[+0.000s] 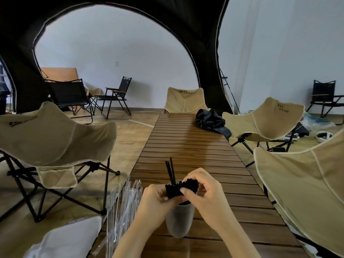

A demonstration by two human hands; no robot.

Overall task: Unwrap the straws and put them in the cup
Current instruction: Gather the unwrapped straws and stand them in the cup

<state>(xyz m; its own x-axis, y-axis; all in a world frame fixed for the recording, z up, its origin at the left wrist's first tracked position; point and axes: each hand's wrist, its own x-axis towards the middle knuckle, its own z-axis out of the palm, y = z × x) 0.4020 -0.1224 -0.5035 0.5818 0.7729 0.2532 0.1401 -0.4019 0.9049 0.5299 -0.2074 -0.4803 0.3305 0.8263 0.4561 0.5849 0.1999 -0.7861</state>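
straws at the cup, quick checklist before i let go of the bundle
1. Cup upright on the table: ok.
2. Black straws bare, no wrap on them: ok.
3. Left hand and right hand both grip the bundle: ok.
4. Bundle right above the cup's mouth: ok.
5. Lower ends inside the cup: cannot tell, hands hide the rim.
6. Clear wrappers lie apart, left of the cup: ok.

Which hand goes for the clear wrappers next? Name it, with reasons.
Left hand, probably: the wrappers lie left of the cup, on its side; the right hand would cross the cup and straws.
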